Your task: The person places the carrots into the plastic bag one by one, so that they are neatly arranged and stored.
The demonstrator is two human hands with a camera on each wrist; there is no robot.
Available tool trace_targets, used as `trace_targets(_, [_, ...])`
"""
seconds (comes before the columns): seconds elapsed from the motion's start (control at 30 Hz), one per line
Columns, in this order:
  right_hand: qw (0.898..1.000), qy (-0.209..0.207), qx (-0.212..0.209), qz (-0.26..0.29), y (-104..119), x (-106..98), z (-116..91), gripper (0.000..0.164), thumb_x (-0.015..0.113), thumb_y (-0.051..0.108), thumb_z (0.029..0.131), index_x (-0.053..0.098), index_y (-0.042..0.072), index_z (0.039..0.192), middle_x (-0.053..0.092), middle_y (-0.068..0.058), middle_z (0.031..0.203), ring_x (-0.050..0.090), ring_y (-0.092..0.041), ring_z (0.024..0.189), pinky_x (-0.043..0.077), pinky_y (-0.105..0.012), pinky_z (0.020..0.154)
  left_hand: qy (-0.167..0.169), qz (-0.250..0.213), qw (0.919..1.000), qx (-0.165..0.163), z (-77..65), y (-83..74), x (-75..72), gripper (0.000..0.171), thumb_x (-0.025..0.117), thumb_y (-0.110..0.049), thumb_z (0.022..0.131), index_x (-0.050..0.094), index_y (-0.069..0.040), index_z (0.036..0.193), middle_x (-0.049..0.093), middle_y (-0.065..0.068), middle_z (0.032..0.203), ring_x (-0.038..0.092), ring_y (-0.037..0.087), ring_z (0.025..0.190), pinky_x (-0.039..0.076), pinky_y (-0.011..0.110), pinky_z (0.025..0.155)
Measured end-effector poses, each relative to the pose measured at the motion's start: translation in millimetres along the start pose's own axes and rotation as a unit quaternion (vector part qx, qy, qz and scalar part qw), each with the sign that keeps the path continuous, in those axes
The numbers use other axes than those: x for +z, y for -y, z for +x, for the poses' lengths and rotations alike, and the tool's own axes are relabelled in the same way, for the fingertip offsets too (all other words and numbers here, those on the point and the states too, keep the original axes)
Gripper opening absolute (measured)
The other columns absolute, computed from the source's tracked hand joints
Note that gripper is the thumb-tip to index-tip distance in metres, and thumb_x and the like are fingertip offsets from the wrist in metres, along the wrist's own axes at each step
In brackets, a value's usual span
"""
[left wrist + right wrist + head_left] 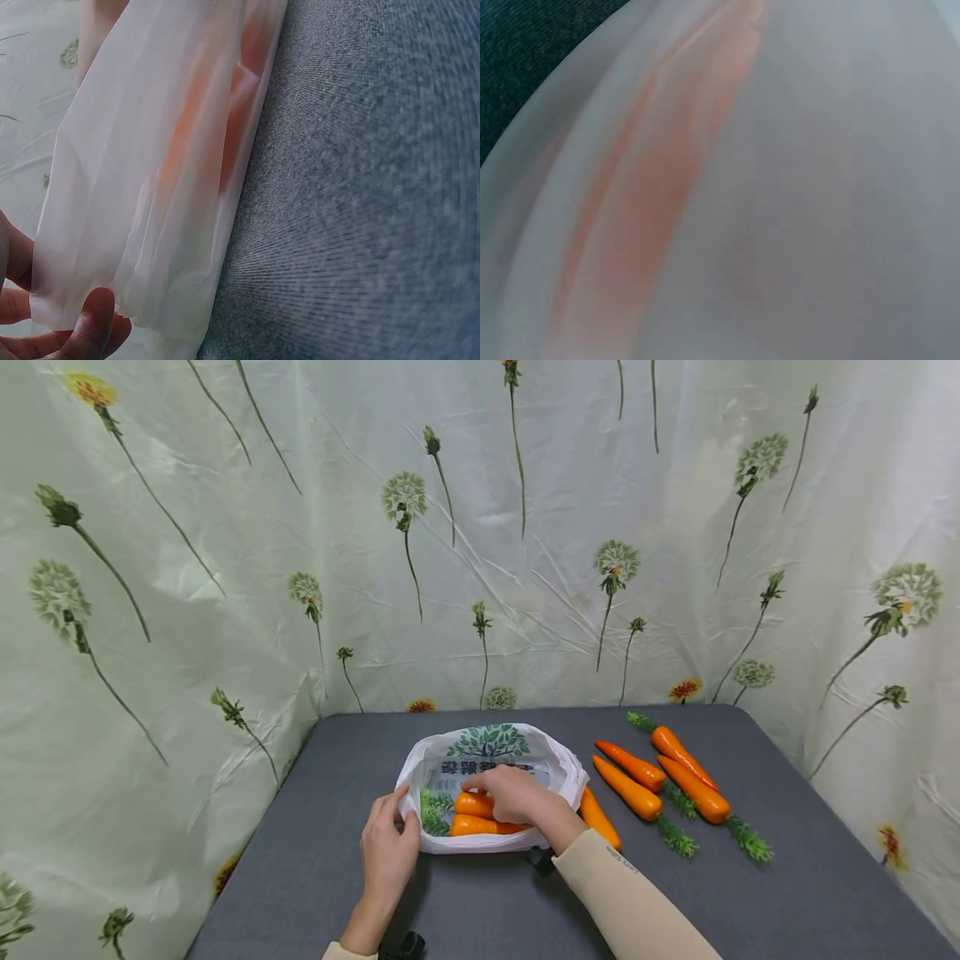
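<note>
A white plastic bag (491,842) with a green tree print lies with its mouth open on the grey table. Inside it are orange carrots, a front carrot (480,826) and a rear carrot (471,804), their green tops (437,810) at the left. My left hand (390,843) pinches the bag's left rim; in the left wrist view its thumb and fingers (96,319) grip the thin film. Reaching in from the right, my right hand (513,792) holds the rear carrot, with finger and thumb on either side. Only bag film (817,187) with orange showing through fills the right wrist view.
Several more carrots (628,789) with leafy tops lie on the table (480,902) right of the bag. One carrot (600,820) lies close against the bag's right side. A flower-printed curtain (480,568) hangs behind the table.
</note>
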State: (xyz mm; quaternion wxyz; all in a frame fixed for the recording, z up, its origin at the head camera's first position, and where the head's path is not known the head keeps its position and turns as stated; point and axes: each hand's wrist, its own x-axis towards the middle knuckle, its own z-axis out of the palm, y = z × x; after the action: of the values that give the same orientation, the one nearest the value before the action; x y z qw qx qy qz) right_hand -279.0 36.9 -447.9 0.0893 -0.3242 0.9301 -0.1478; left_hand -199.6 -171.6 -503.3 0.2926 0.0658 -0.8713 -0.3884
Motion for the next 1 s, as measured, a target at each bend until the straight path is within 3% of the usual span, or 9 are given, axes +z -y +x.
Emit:
trace_targets(0.5, [1.000,0.005,0.007,0.006,3.3,-1.9,0.0,0.062,0.066,-0.008,0.084,0.066,0.029,0.134,0.068,0.006,0.117,0.062,-0.015,0.104,0.052,-0.032,0.086,0.005,-0.002,1.0000,-0.006,1.6,-0.9,-2.1,0.040,0.065,-0.005,0.091,0.066,-0.003,0.131,0.063,0.014,0.116,0.058,0.023,0.083,0.048,0.043,0.072])
trace_targets(0.8, [1.000,-0.018,0.003,0.019,1.1,-8.3,-3.0,0.048,0.071,0.010,0.089,0.066,0.023,0.134,0.070,0.001,0.117,0.063,-0.016,0.104,0.052,-0.036,0.086,0.002,-0.004,1.0000,-0.004,1.4,-3.0,-1.1,0.040,0.065,-0.006,0.091,0.066,-0.005,0.132,0.063,0.012,0.117,0.058,0.022,0.083,0.050,0.042,0.073])
trace_targets(1.0, [0.999,-0.040,0.010,0.029,1.8,-18.5,-10.2,0.045,0.070,0.013,0.090,0.066,0.023,0.134,0.070,-0.002,0.116,0.063,-0.016,0.100,0.052,-0.035,0.081,0.000,-0.003,1.0000,-0.002,0.6,-2.1,-1.8,0.040,0.065,-0.007,0.092,0.066,-0.006,0.132,0.063,0.011,0.118,0.058,0.022,0.082,0.050,0.042,0.073])
